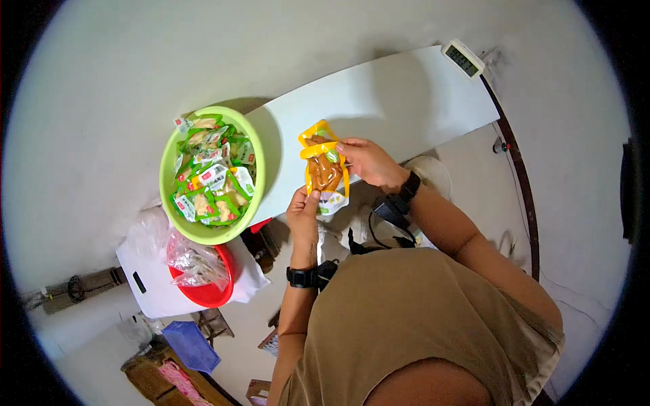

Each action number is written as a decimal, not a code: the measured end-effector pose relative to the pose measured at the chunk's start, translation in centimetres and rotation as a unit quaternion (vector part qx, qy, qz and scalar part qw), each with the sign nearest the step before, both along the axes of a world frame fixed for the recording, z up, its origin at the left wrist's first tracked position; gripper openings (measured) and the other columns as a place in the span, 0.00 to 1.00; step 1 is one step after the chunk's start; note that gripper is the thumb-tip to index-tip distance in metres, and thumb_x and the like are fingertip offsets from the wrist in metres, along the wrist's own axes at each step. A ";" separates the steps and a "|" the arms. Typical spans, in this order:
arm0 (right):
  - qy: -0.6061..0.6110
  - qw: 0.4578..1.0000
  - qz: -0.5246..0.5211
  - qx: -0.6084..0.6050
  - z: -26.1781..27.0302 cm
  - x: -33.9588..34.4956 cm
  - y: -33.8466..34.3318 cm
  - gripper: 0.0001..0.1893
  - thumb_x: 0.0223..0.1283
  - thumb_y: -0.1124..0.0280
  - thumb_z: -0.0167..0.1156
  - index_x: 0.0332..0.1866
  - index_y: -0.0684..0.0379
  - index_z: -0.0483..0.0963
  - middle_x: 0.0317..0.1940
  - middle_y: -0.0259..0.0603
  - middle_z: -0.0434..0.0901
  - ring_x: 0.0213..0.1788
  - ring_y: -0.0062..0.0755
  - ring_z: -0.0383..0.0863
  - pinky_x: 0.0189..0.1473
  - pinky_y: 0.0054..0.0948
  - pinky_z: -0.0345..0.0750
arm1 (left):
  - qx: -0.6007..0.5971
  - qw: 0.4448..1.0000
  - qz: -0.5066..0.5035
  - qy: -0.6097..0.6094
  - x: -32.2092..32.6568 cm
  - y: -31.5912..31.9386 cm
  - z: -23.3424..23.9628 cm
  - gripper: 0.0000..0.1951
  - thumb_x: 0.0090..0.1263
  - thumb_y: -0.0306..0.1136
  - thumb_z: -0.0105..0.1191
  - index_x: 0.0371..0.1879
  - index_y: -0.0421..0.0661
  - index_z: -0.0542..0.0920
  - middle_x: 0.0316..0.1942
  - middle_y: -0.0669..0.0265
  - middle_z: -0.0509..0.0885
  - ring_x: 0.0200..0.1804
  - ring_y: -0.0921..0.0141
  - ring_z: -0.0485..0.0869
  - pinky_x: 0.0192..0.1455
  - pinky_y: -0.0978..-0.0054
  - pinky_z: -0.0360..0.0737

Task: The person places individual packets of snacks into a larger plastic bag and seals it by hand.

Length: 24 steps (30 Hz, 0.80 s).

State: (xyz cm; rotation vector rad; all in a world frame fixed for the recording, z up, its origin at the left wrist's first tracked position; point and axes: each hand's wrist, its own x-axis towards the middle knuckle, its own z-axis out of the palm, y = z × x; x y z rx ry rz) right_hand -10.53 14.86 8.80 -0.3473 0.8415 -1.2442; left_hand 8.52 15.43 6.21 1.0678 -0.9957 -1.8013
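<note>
Two yellow-edged plastic food packets overlap between my hands, over the front edge of the white table (406,96). The front packet (325,172) has a clear window showing brown food pieces; the other packet (318,133) shows partly behind its top. My left hand (303,208) pinches the front packet's lower left edge between thumb and fingers. At the upper right, my right hand (370,160) grips the packets, its thumb near the green mark. Left of them, a light green plastic basin (256,152) holds several small green-and-white food packets (216,175).
A red plastic basin (229,269) with clear plastic bags (200,266) rests on a white surface (152,302) at the lower left. A digital display device (463,58) stands at the table's far right corner. A blue container (190,346) is lower down.
</note>
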 end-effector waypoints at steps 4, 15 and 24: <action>-0.074 0.996 -0.049 0.006 -1.9 -0.8 0.5 0.12 0.63 0.65 0.52 0.46 0.60 0.71 0.43 0.38 0.76 0.42 0.29 0.77 0.44 0.31 0.75 | -0.010 1.000 -0.006 -0.011 -1.5 0.0 -0.3 0.09 0.66 0.29 0.52 0.41 0.39 0.77 0.34 0.68 0.81 0.33 0.80 0.77 0.39 0.83 0.74; -0.006 0.998 -0.050 0.027 -7.2 -3.2 2.4 0.13 0.63 0.62 0.51 0.45 0.60 0.70 0.38 0.36 0.75 0.38 0.23 0.76 0.42 0.25 0.74 | 0.052 0.998 -0.015 0.018 -5.5 0.7 -5.3 0.10 0.66 0.31 0.51 0.42 0.40 0.76 0.36 0.66 0.81 0.34 0.77 0.79 0.39 0.80 0.76; 0.297 0.949 -0.101 0.034 -9.2 -6.1 2.5 0.10 0.60 0.67 0.52 0.41 0.62 0.73 0.32 0.31 0.76 0.34 0.19 0.75 0.38 0.22 0.73 | -0.119 0.980 -0.032 -0.158 -6.8 -1.7 -5.8 0.11 0.67 0.31 0.49 0.45 0.39 0.77 0.40 0.62 0.80 0.40 0.73 0.78 0.46 0.76 0.75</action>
